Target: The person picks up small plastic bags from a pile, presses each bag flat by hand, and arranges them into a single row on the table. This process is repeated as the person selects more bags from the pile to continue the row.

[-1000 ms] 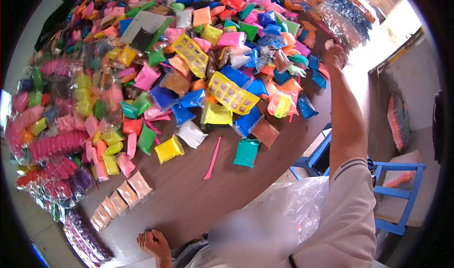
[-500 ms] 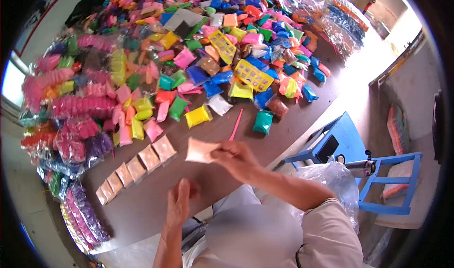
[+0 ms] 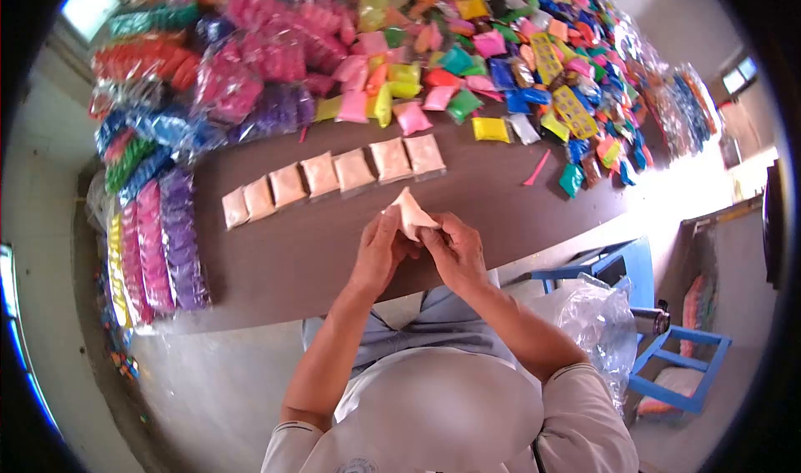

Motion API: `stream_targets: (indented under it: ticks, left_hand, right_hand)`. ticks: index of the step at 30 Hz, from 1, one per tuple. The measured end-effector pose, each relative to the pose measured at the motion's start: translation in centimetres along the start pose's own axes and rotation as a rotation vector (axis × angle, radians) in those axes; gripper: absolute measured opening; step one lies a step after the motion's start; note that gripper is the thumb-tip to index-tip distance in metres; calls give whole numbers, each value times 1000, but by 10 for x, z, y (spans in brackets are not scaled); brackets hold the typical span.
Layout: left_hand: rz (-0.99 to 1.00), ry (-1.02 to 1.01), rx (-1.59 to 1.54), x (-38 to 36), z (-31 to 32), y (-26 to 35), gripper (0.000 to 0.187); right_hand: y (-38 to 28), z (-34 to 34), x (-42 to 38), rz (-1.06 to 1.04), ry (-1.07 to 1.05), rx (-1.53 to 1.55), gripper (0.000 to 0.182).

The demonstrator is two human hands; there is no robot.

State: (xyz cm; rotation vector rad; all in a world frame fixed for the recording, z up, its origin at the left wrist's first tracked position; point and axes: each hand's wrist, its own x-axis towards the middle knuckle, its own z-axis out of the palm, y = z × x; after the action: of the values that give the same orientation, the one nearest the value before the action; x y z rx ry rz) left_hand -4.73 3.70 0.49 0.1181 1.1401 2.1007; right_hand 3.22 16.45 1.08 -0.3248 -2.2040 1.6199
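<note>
Between my two hands is a peach-coloured packet, pinched so that one corner points up and away from me. My left hand grips its left side with the thumb on top. On its right side, my right hand holds the lower edge between thumb and fingers. The undersides of the fingers are hidden. Just beyond my hands, several similar peach packets lie overlapping or side by side in a slanting row on the brown table.
A big heap of coloured packets covers the table's far side. Bundled purple packets lie at the left edge. A pink strip rests to the right. Beside the table stand a blue stool and a clear plastic bag.
My right hand has brought the peach packet in front of me, and my left hand, empty before, now grips it too. The head view has shifted, putting the row of packets further up.
</note>
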Motion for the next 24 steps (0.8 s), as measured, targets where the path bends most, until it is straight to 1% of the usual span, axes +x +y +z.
stream_targets:
  ticks: [1, 3, 4, 5, 7, 8, 9, 11, 14, 15, 17, 18, 20, 21, 23, 24]
  left_hand:
    - [13, 15, -8, -1, -3, -2, 45]
    - [66, -55, -62, 0, -6, -6, 44]
    - [71, -50, -61, 0, -5, -7, 45]
    - [78, -40, -67, -1, -6, -7, 45]
    - [110, -89, 73, -4, -5, -5, 44]
    - [163, -83, 107, -7, 0, -5, 43]
    - [165, -82, 105, -8, 0, -7, 43]
    - [192, -33, 268, -6, -3, -10, 42]
    - [226, -55, 274, -5, -2, -9, 42]
    - [226, -58, 279, -5, -2, -9, 42]
    - [194, -64, 257, -6, -1, -10, 44]
    - [192, -70, 261, -6, 0, -9, 44]
    - [177, -57, 271, -8, 4, -7, 44]
    - [170, -64, 271, -8, 4, -10, 44]
    - [230, -60, 348, -8, 6, -16, 42]
    - [225, -66, 350, -8, 7, -17, 42]
  right_hand:
    - [-11, 1, 0, -5, -21, 1, 22]
    - [-23, -3, -1, -1, -98, 2, 23]
    - [-12, -3, 2, 83, -166, 187, 26]
    - [-12, -10, 4, 82, -180, 186, 26]
    - [-32, -23, 14, 284, -349, 370, 27]
    - [-36, -23, 16, 295, -314, 180, 25]
    - [-35, -21, 15, 295, -316, 177, 25]
    - [-29, -16, 16, 176, -248, 34, 25]
    - [-9, -10, 17, 206, -236, 114, 27]
    - [-14, -13, 20, 204, -233, 117, 27]
    - [-27, -20, 23, 234, -291, -51, 27]
    - [-24, -21, 24, 233, -284, -48, 27]
    - [-16, -25, 24, 261, -373, 209, 28]
    - [-18, -26, 24, 266, -364, 209, 28]
    - [-24, -26, 24, 303, -268, 366, 30]
    - [-15, -27, 25, 305, -261, 367, 30]
